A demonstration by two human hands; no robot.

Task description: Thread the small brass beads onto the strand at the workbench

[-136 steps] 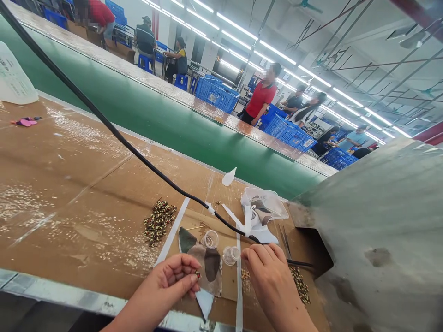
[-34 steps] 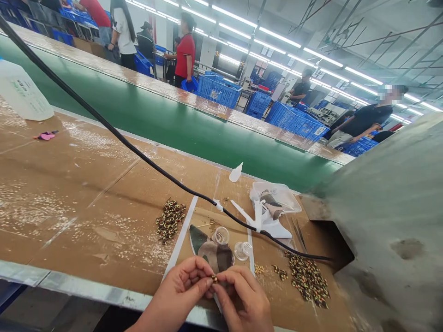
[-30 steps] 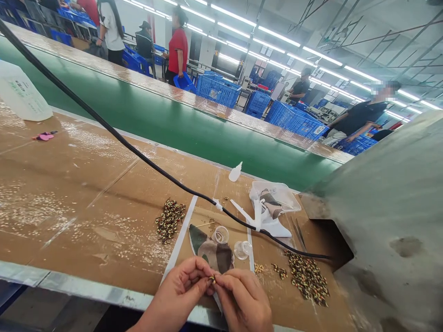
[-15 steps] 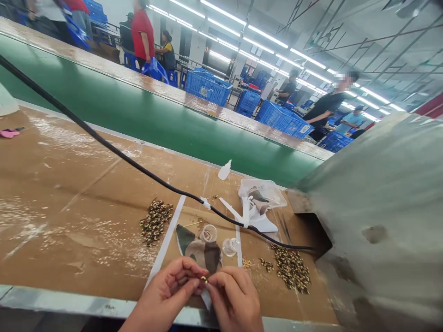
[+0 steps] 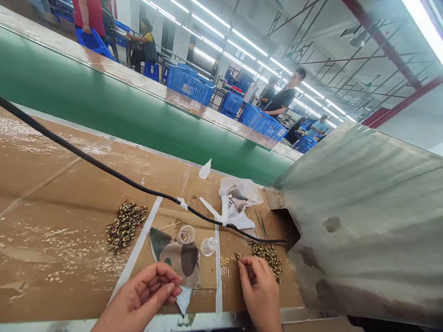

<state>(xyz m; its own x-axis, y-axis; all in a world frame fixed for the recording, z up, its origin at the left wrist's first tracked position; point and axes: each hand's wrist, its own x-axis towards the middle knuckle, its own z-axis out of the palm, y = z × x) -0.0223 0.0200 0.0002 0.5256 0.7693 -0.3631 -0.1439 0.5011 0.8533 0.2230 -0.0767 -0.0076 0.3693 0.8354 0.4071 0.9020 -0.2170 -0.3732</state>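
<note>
My left hand (image 5: pixel 147 295) is closed, its thumb pressed to the curled fingers over the near edge of a camouflage cloth (image 5: pixel 178 258). Whatever it may hold is hidden. To the right, my right hand (image 5: pixel 260 287) pinches at a few small dark-and-gold pieces (image 5: pixel 237 256), and its fingertips hide what is between them. A larger heap of such pieces (image 5: pixel 272 258) lies just beyond that hand. Tiny gold bits (image 5: pixel 224 261) lie left of its fingertips. Two small clear plastic cups (image 5: pixel 186 234) (image 5: pixel 208 246) stand at the cloth's far side, near a thin stick (image 5: pixel 169 226).
Another heap of small pieces (image 5: pixel 125 226) lies left. A black cable (image 5: pixel 114 174) crosses the cardboard-covered table (image 5: pixel 69 230). Beyond are a clear tub (image 5: pixel 254 190), tweezers (image 5: pixel 261 222), a white bottle (image 5: pixel 205 169) and a green conveyor belt (image 5: pixel 138 120). A metal housing (image 5: pixel 363 207) stands right.
My hands have parted. The right has moved from the small piece held between both hands to the little group on the right. The view has turned rightward.
</note>
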